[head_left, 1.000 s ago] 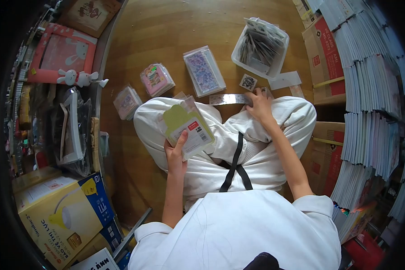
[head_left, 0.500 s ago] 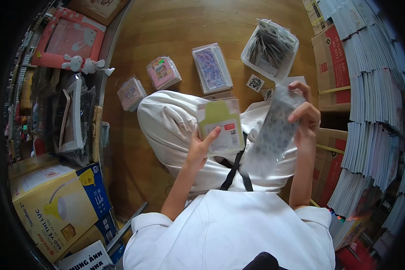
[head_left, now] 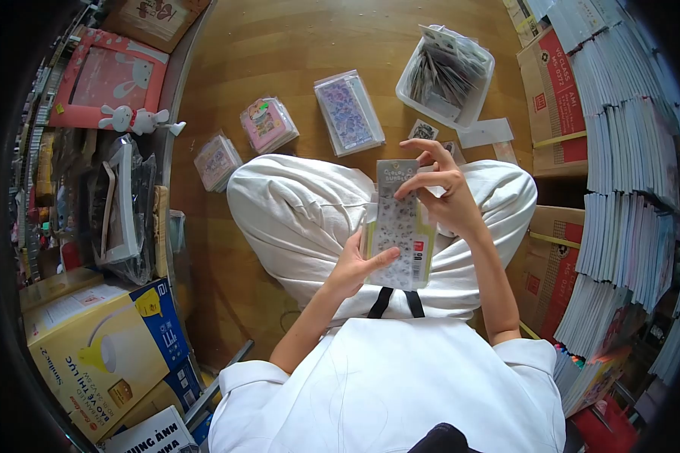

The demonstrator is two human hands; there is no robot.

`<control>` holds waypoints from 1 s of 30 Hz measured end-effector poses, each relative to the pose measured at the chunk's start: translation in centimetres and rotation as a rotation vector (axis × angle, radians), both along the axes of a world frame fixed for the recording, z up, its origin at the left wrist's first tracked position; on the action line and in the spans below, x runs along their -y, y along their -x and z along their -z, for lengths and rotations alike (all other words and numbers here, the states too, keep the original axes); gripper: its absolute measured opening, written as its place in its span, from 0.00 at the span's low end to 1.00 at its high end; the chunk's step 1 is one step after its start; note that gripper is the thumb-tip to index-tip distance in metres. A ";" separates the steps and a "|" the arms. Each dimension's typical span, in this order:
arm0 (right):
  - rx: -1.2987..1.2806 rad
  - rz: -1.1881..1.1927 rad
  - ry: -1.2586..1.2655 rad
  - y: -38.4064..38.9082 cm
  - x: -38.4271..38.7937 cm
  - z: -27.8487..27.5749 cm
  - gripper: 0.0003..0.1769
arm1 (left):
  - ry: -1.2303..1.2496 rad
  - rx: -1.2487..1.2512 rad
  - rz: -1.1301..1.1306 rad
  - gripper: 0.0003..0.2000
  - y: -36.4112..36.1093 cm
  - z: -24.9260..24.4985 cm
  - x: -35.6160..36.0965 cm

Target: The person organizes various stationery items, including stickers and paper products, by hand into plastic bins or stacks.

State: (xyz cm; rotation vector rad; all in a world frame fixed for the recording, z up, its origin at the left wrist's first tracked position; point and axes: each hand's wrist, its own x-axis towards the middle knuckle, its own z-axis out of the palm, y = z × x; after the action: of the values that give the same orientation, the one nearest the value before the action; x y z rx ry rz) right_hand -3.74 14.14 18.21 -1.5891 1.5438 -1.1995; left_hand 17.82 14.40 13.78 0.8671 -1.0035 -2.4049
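My left hand [head_left: 355,266] holds a small stack of packets at its lower left side, the thumb across the front. On top lies a narrow grey patterned sticker sheet [head_left: 394,226] in clear packaging, with a header at its upper end. Behind it shows the green edge of another packet [head_left: 431,260] with a red label and a barcode. My right hand [head_left: 447,189] is at the upper right of the sticker sheet, one fingertip on its front and another finger raised; its thumb is not clearly visible. Both hands are above my crossed legs.
On the wooden floor stand stacks of sticker packs: purple [head_left: 349,113], pink [head_left: 269,124] and brownish [head_left: 217,161]. A white plastic basket [head_left: 465,121] holds many packets. Small cards [head_left: 425,130] lie beside it. Notebook stacks [head_left: 619,151] and cartons [head_left: 553,98] line the right; boxes [head_left: 98,347] the left.
My right hand has moved left, bringing the grey sticker sheet from beside the green packet to over its front. My left hand still holds the green packet, now with the sheet under its thumb.
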 end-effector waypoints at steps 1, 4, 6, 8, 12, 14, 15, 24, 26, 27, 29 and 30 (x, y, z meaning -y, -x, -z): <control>-0.004 0.000 -0.017 -0.1 0.0 0.4 0.22 | -0.007 0.008 -0.004 0.26 0.0 -0.1 0.1; 0.028 -0.030 -0.073 0.0 -0.2 1.4 0.22 | -0.056 0.021 -0.028 0.24 -0.1 -0.1 0.2; 0.113 -0.094 -0.118 0.4 -0.2 1.9 0.23 | -0.062 0.038 -0.047 0.22 -0.6 0.1 0.4; 0.209 0.086 -0.106 1.7 0.2 2.7 0.23 | -0.034 0.071 -0.071 0.22 -1.6 0.6 0.7; -0.423 0.451 -0.197 9.0 1.2 12.3 0.19 | -0.064 0.111 -0.198 0.22 -3.3 0.3 1.8; -0.622 0.422 -0.461 9.5 1.0 13.7 0.22 | -0.034 0.128 -0.265 0.22 -3.7 0.8 2.1; -0.719 0.401 -0.593 9.4 1.1 14.2 0.24 | -0.033 0.129 -0.275 0.22 -3.8 0.6 2.2; -0.559 0.469 -0.469 9.9 0.8 15.8 0.20 | -0.054 0.107 -0.342 0.22 -3.6 0.2 2.5; -0.573 0.401 -0.407 9.7 0.8 14.8 0.23 | -0.048 0.097 -0.349 0.22 -3.2 0.6 2.7; -0.589 0.291 -0.389 9.9 0.8 14.4 0.25 | -0.042 0.098 -0.342 0.22 -3.1 0.6 2.8; -0.607 0.149 -0.390 9.2 1.1 14.1 0.28 | -0.028 0.105 -0.328 0.22 -3.0 0.6 2.9; -0.612 0.119 -0.409 8.0 1.4 14.0 0.30 | -0.025 0.105 -0.328 0.22 -3.0 0.5 2.9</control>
State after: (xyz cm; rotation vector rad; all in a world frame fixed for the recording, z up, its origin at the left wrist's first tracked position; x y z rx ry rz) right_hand -11.78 12.76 4.20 -1.6726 2.1200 -0.4009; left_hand 20.77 11.51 13.26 1.0841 -0.7971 -2.1173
